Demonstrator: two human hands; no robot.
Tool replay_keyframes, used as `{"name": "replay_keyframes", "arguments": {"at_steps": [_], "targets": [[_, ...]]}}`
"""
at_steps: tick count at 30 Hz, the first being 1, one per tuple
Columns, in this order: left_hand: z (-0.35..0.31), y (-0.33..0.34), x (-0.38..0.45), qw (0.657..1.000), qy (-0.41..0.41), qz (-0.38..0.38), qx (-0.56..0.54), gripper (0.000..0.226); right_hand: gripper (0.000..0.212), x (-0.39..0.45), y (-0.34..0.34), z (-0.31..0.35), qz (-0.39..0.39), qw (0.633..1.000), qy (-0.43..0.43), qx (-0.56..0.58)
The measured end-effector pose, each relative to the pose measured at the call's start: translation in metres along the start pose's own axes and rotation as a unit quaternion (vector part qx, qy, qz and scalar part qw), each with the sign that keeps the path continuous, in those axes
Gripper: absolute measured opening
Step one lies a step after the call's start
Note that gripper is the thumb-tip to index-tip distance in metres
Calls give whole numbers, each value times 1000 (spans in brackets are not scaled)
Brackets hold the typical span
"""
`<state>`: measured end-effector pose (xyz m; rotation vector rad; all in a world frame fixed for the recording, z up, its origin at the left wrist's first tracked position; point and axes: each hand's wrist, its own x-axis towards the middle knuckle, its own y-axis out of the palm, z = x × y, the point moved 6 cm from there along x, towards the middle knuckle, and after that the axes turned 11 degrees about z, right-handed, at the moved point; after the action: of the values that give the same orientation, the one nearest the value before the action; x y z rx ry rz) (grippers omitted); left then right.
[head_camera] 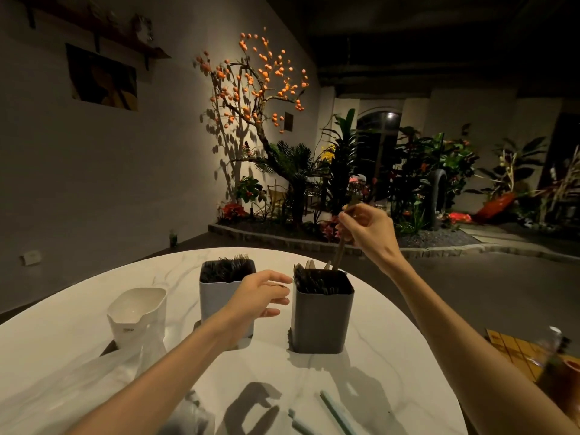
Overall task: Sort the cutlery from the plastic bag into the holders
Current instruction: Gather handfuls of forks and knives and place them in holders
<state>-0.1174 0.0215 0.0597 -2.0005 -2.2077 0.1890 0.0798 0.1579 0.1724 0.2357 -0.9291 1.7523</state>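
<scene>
Three holders stand in a row on the white marble table (392,356). The dark grey holder (321,321) on the right is packed with dark cutlery. The pale grey holder (216,296) in the middle holds dark forks. The white holder (138,318) on the left looks empty. My right hand (367,229) is above the dark holder, shut on a brownish cutlery piece (340,249) whose lower end dips into it. My left hand (260,296) hovers between the two grey holders, fingers apart, holding nothing. The clear plastic bag (103,387) lies at the near left.
Pale green straw-like sticks (335,412) lie at the table's near edge. At the right edge a bottle (555,359) and a brownish cup stand beside a yellow box. Beyond the table are a dark floor and an indoor plant bed.
</scene>
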Motion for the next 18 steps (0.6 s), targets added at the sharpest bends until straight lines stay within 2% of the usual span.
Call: {"name": "replay_keyframes", "arguments": {"at_steps": [7,11,18], "targets": [[-3,-3,-23,1000,-6,-9,18,12,16,-25,36,-35,116,988,62,-77],[-18,-18,-45,999,1,-25,21,13,24,-28,34,-16,110,991,36,-68],[-35,-53,-95,997,15,-57,46,13,14,-45,39,56,104,993,-16,-54]]}}
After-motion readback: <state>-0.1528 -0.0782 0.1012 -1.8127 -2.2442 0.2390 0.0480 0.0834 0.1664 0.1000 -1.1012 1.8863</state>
